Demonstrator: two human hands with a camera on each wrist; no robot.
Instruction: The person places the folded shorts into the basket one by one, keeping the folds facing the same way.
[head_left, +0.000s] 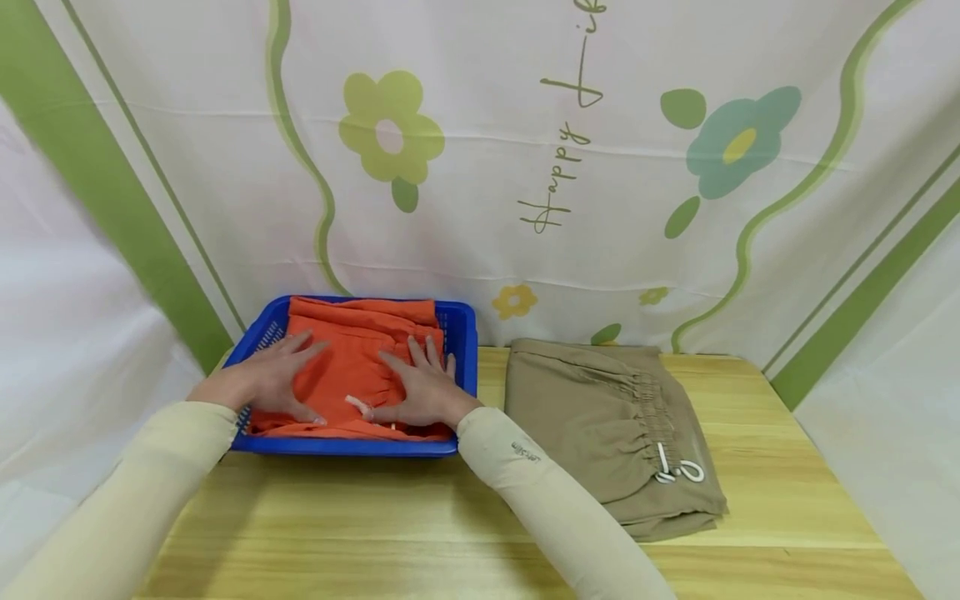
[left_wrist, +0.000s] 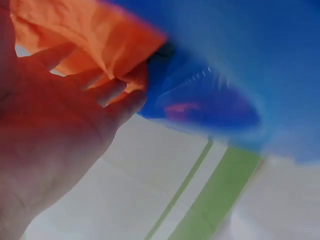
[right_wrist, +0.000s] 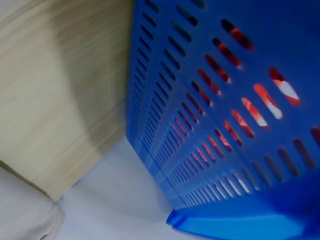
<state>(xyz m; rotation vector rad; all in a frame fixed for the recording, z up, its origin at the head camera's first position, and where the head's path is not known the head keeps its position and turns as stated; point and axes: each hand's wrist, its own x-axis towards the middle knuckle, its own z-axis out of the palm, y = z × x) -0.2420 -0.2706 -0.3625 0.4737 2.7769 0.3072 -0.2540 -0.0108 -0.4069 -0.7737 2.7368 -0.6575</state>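
Note:
Folded orange drawstring pants (head_left: 341, 362) lie inside a blue plastic basket (head_left: 345, 447) at the left of the table. Spread over the left part of the cloth is my left hand (head_left: 276, 379), its thumb near the front edge. My right hand (head_left: 423, 390) rests on the right part, fingers apart, the thumb beside a white drawstring end (head_left: 358, 406). In the left wrist view, the extended fingers (left_wrist: 117, 97) touch the orange fabric (left_wrist: 95, 35). The slotted basket wall (right_wrist: 175, 100) fills much of the right wrist view and hides the right hand there.
Folded khaki drawstring pants (head_left: 577, 425) lie on the wooden table (head_left: 360, 525) right of the basket. A white printed curtain (head_left: 480, 192) hangs directly behind the table, with more white cloth at both sides.

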